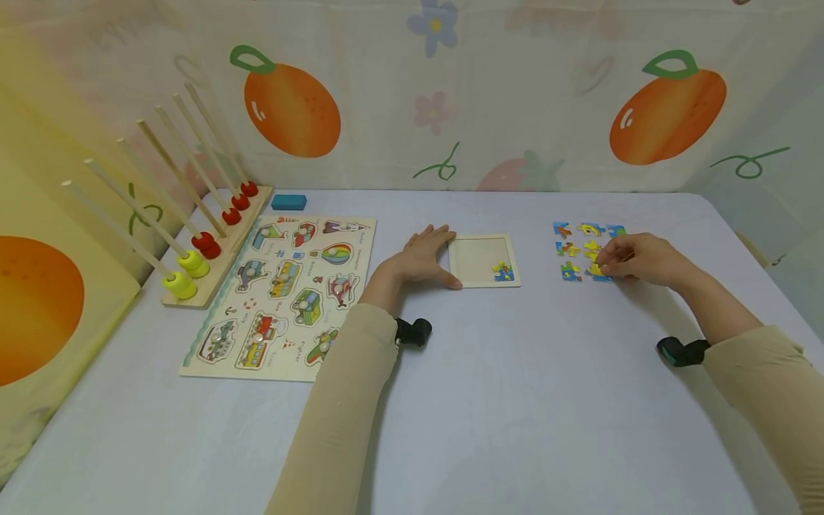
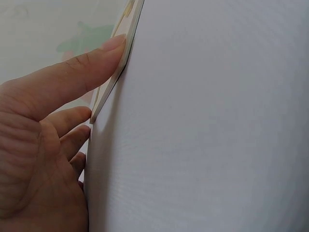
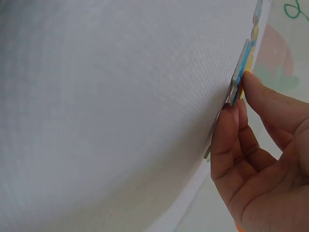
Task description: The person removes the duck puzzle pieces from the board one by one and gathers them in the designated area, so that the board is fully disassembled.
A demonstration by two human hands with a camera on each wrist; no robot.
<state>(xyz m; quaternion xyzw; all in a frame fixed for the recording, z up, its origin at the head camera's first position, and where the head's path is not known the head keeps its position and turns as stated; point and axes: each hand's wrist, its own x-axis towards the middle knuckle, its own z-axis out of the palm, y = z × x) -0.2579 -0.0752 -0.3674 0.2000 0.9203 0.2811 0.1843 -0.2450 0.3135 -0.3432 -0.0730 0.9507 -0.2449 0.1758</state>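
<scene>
My left hand (image 1: pixel 421 256) lies at the left side of a small square wooden puzzle tray (image 1: pixel 516 261), fingers spread. Its thumb rests on the near rim, and a fingertip touches the corner in the left wrist view. One blue, yellow and green jigsaw piece (image 1: pixel 503 272) sits in the tray's near right corner. Over to the right, my right hand (image 1: pixel 646 259) pinches a blue and yellow jigsaw piece (image 3: pixel 240 72) between thumb and fingers, tilted up from the table. Several loose jigsaw pieces (image 1: pixel 569 272) lie in rows beside that hand, which partly hides some.
A wooden peg board of vehicles (image 1: pixel 277 368) lies left of my left forearm. Behind it stands a rack of upright rods (image 1: pixel 206 286) with red and yellow beads. A blue block (image 1: pixel 289 202) lies near the table's back edge, before a fruit-patterned cloth (image 1: pixel 386 107).
</scene>
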